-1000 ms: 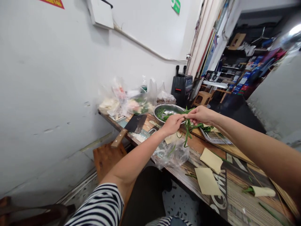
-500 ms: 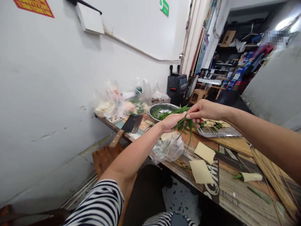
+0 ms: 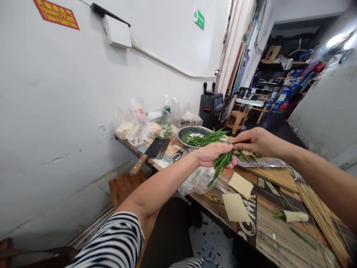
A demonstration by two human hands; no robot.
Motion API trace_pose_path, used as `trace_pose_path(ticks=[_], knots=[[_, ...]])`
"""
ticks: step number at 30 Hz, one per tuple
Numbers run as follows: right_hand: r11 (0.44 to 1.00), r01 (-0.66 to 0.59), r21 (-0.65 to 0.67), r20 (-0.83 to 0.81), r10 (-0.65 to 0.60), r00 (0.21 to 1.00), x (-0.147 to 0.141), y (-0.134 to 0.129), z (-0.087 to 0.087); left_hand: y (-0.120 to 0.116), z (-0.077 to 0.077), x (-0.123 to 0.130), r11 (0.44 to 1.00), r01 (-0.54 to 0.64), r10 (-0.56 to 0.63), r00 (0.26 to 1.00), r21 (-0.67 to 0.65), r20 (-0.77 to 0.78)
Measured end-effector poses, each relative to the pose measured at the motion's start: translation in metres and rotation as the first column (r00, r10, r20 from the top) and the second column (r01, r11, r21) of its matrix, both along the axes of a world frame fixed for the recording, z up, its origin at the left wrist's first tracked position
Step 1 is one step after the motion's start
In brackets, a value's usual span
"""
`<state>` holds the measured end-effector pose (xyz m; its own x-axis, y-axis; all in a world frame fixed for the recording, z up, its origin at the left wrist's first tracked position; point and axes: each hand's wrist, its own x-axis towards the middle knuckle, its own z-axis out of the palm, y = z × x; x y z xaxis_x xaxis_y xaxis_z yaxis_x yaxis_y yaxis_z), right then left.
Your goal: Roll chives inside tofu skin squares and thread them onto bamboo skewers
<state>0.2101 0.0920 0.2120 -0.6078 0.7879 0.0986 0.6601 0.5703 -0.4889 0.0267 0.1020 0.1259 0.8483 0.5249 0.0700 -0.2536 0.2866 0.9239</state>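
Observation:
My left hand [image 3: 214,153] is closed around a bunch of green chives [image 3: 221,163], whose leafy ends hang down over the table. My right hand [image 3: 252,142] meets it at the bunch's other end, thumb and fingers pinched on the chives. Just beyond my hands stands a metal bowl [image 3: 182,131] with more chives [image 3: 206,139] in it, some sticking out over its rim. Below the bunch lies a crumpled clear plastic bag [image 3: 195,180]. Square tofu sheets [image 3: 236,207] lie near the table edge, and a rolled sheet with chives inside [image 3: 295,216] is farther right.
A cleaver [image 3: 156,148] rests on the left, its handle jutting past the table edge. Bamboo skewers [image 3: 325,219] are spread at right beside a wooden board [image 3: 279,176] and a metal tray [image 3: 258,162]. Filled plastic bags [image 3: 156,126] and a black speaker [image 3: 211,109] stand at the back.
Both hands have shifted slightly right and down. The bunch now hangs lower from my left hand, and more of the chives at the bowl show. The view has tilted up a little.

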Motion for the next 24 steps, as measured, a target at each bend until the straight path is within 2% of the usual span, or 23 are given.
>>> trace_pose_path(ticks=[3, 5, 6, 7, 9, 11, 12, 14, 16, 19, 21, 22, 23, 24], knots=[[0.991, -0.002, -0.13, 0.0, 0.002, 1.0, 0.007, -0.01, 0.0, -0.005, -0.001, 0.005, 0.997, -0.003, 0.004, 1.0, 0.082, -0.011], [0.98, 0.022, -0.195, 0.037, -0.015, 0.999, 0.01, -0.016, -0.001, -0.008, -0.001, 0.011, 0.989, -0.047, 0.051, 0.998, 0.141, -0.027], [0.985, 0.065, -0.158, 0.061, -0.056, 0.997, 0.011, -0.018, -0.003, -0.009, -0.001, 0.014, 0.981, -0.088, 0.096, 0.995, 0.173, -0.037], [0.99, 0.126, -0.062, 0.078, -0.121, 0.99, 0.012, -0.02, -0.004, -0.009, -0.001, 0.017, 0.97, -0.133, 0.146, 0.988, 0.205, -0.047], [0.945, 0.246, 0.217, 0.087, -0.27, 0.959, 0.013, -0.02, -0.008, -0.01, -0.001, 0.024, 0.928, -0.231, 0.261, 0.963, 0.292, -0.067], [0.873, 0.294, 0.389, 0.093, -0.355, 0.93, 0.014, -0.019, -0.009, -0.01, -0.002, 0.029, 0.847, -0.31, 0.385, 0.918, 0.431, -0.095], [0.871, 0.293, 0.395, 0.109, -0.361, 0.926, 0.015, -0.019, -0.01, -0.01, -0.002, 0.031, 0.789, -0.329, 0.443, 0.89, 0.518, -0.11], [0.914, 0.273, 0.299, 0.145, -0.326, 0.934, 0.015, -0.018, -0.01, -0.01, -0.002, 0.034, 0.656, -0.316, 0.534, 0.836, 0.685, -0.127], [0.948, 0.265, 0.176, 0.145, -0.291, 0.946, 0.014, -0.019, -0.013, -0.01, -0.001, 0.035, 0.539, -0.262, 0.576, 0.808, 0.801, -0.124], [0.95, 0.304, 0.077, 0.09, -0.31, 0.946, 0.012, -0.019, -0.021, -0.012, 0.003, 0.037, 0.435, -0.204, 0.576, 0.812, 0.877, -0.097], [0.938, 0.34, 0.062, 0.019, -0.342, 0.939, 0.012, -0.018, -0.028, -0.013, 0.007, 0.038, 0.422, -0.181, 0.578, 0.808, 0.888, -0.11], [0.936, 0.347, 0.057, -0.017, -0.347, 0.938, 0.012, -0.017, -0.031, -0.013, 0.009, 0.038, 0.441, -0.172, 0.58, 0.803, 0.881, -0.134], [0.936, 0.348, 0.045, -0.047, -0.346, 0.937, 0.013, -0.016, -0.034, -0.013, 0.01, 0.037, 0.483, -0.162, 0.573, 0.802, 0.861, -0.17], [0.938, 0.345, 0.026, -0.072, -0.343, 0.937, 0.014, -0.015, -0.036, -0.013, 0.011, 0.037, 0.547, -0.149, 0.545, 0.81, 0.824, -0.216]])
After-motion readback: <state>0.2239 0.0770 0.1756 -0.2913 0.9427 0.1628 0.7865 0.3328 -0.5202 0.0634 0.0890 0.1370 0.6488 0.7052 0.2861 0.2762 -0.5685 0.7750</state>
